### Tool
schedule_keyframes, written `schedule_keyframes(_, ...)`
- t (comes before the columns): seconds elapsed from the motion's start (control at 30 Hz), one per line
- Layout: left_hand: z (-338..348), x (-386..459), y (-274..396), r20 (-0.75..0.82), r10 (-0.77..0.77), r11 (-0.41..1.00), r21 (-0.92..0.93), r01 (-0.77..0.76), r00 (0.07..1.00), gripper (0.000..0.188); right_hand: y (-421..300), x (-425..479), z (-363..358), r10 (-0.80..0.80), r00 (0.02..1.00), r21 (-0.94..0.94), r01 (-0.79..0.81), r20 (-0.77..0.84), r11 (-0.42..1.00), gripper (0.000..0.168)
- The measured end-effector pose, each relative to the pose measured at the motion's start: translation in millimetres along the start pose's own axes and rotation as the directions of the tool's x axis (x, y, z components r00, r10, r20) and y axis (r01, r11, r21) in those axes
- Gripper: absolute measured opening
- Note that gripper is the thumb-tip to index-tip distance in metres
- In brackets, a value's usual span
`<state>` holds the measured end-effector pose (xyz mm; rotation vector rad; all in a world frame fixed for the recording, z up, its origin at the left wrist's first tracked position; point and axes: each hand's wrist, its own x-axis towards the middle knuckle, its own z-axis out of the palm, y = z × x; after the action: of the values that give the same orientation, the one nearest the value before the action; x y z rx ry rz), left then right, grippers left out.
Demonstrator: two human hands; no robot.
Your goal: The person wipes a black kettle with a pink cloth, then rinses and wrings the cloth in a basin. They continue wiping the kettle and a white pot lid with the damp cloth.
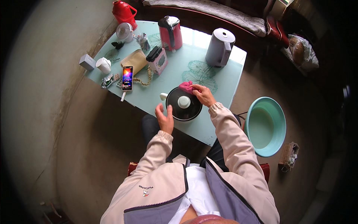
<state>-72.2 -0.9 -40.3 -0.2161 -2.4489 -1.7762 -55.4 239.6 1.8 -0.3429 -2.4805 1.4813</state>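
A round pot with a dark lid and a pale knob stands at the near edge of the glass-topped table. My right hand pinches a pink cloth against the far right part of the lid's rim. At the pot's near left side, my left hand has its thumb and fingers apart and holds nothing; whether it touches the pot, I cannot tell. A pale handle sticks out from the pot's left side, just beyond that hand.
Behind the pot stand a red kettle and a grey kettle. Leftward lie a lit phone, a pink box, a white cup and a small fan. A turquoise basin with cloudy liquid is right of the table.
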Motion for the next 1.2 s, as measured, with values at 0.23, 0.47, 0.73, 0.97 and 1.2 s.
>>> schedule_keyframes(0.23, 25, 71, 7, 0.283, 0.220, 0.869, 0.379, -0.319, 0.934, 0.046, -8, 1, 11, -0.004, 0.999, 0.098, 0.009, -0.044, 0.995, 0.032)
schedule_keyframes(0.47, 35, 70, 11, 0.244, 0.219, 0.850, 0.429, -0.308, 0.945, 0.038, -7, -77, 32, 0.042, 0.913, 0.062, -0.019, -0.405, 0.998, 0.031)
schedule_keyframes(0.73, 28, 60, 11, 0.196, 0.242, 0.846, 0.437, -0.305, 0.950, 0.039, -16, -128, 47, 0.060, 0.901, 0.082, -0.028, -0.429, 0.996, 0.033)
schedule_keyframes(0.97, 27, 57, 21, 0.156, 0.250, 0.837, 0.460, -0.294, 0.956, 0.037, -12, -6, 12, 0.015, 0.991, -0.053, -0.023, -0.135, 0.998, 0.031)
schedule_keyframes(1.2, 27, 54, 18, 0.119, 0.247, 0.846, 0.457, -0.274, 0.962, 0.035, 0, -67, 39, -0.107, 0.911, -0.093, 0.076, -0.397, 0.993, 0.033)
